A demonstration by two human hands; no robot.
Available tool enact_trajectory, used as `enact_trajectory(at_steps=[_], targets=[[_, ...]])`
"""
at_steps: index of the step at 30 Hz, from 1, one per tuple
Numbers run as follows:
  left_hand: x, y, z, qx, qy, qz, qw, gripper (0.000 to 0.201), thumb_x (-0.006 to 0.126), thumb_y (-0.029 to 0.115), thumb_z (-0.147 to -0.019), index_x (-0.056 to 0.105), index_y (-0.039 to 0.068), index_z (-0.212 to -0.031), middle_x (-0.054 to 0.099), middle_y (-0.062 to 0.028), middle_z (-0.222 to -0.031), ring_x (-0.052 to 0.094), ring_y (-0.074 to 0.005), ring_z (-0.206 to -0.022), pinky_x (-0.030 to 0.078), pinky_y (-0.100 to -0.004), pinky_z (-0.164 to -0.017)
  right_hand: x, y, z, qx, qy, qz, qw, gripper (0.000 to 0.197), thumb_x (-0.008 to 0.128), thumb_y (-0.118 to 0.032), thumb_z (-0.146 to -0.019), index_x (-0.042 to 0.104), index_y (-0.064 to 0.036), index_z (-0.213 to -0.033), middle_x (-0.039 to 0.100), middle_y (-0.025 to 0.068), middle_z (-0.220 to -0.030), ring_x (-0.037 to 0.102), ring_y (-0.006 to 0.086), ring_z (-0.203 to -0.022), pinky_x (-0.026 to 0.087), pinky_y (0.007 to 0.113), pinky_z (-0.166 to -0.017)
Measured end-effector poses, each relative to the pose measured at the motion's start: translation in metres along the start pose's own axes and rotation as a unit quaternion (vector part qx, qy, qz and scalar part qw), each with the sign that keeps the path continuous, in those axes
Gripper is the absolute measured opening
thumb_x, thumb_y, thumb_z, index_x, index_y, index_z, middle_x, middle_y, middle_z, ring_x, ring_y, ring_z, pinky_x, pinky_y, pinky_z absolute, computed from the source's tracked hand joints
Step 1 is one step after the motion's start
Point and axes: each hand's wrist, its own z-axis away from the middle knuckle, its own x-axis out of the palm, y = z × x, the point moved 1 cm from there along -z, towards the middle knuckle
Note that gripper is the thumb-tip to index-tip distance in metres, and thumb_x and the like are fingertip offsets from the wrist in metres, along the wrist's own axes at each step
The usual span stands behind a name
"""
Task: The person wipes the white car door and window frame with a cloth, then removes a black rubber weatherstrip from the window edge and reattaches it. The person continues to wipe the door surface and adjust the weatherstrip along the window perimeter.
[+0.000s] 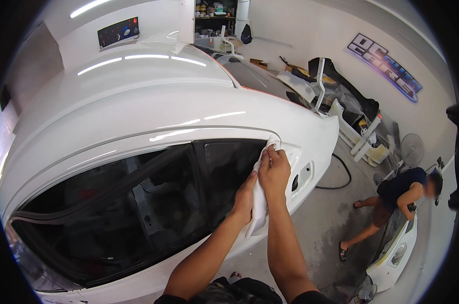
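Head view, left to right: glossy white car (138, 114) with light streaks reflected on it, dark side windows (113, 202) below its roofline. Left hand (244, 200) closed on the left edge of a white cloth (259, 202), some fingers hidden. Cloth plain, long, narrow, looks folded; sits at the windows' rear edge, lower end showing below the left hand. Right hand (275, 172) clamped on the cloth's upper part, fingers bent; hands close together. Further right, wall sign (384, 66), big stylised lettering, purple-blue. Co-worker (401, 190) bends over a white car part (384, 276).
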Motion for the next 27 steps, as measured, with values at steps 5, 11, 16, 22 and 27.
enact_trajectory(at_steps=[5,11,16,22,27], targets=[[0.007,0.01,0.002,-0.014,0.028,0.043,0.999,0.057,0.052,0.052,-0.103,0.055,0.005,-0.135,0.065,-0.0092,-0.116,0.063,-0.0196,-0.101,0.052,-0.0335,-0.088,-0.001,-0.004,-0.011,-0.018,0.043,0.002,0.999,0.025,0.06,-0.014,-0.092,0.076,0.0008,-0.104,0.066,0.0185,-0.086,0.065,0.0382,-0.076,0.051,0.045,-0.071],[0.02,0.016,0.013,-0.056,-0.032,-0.012,0.998,0.063,0.049,0.052,-0.105,0.047,0.003,-0.144,0.059,-0.0132,-0.136,0.059,-0.0241,-0.121,0.048,-0.037,-0.103,-0.013,0.0,-0.022,-0.012,-0.011,-0.001,1.0,0.026,0.059,-0.013,-0.09,0.077,-0.0001,-0.104,0.066,0.0199,-0.085,0.066,0.0394,-0.077,0.052,0.045,-0.071],[0.021,0.011,0.024,-0.002,-0.001,-0.058,0.998,0.067,0.047,0.048,-0.107,0.036,0.0,-0.153,0.052,-0.015,-0.146,0.051,-0.0229,-0.133,0.039,-0.0343,-0.111,-0.02,-0.012,-0.02,-0.066,-0.05,0.037,0.996,0.031,0.059,-0.013,-0.087,0.076,-0.0018,-0.111,0.066,0.0202,-0.086,0.066,0.0393,-0.077,0.053,0.045,-0.073],[0.007,0.008,0.043,-0.001,-0.003,0.011,1.0,0.061,0.047,0.041,-0.108,0.039,-0.002,-0.151,0.051,-0.0126,-0.146,0.05,-0.0217,-0.132,0.037,-0.0347,-0.112,-0.016,-0.037,-0.007,-0.097,-0.078,0.029,0.992,0.032,0.059,-0.012,-0.088,0.075,-0.0035,-0.114,0.067,0.0174,-0.085,0.067,0.0375,-0.077,0.054,0.045,-0.072],[0.006,0.011,0.044,-0.003,-0.025,-0.021,0.999,0.053,0.048,0.034,-0.108,0.041,0.003,-0.15,0.054,-0.0103,-0.142,0.052,-0.0212,-0.131,0.037,-0.0347,-0.112,-0.017,-0.043,-0.009,0.039,-0.025,0.04,0.998,0.031,0.059,-0.015,-0.09,0.076,-0.0068,-0.114,0.066,0.0157,-0.086,0.067,0.0378,-0.079,0.053,0.046,-0.074]])
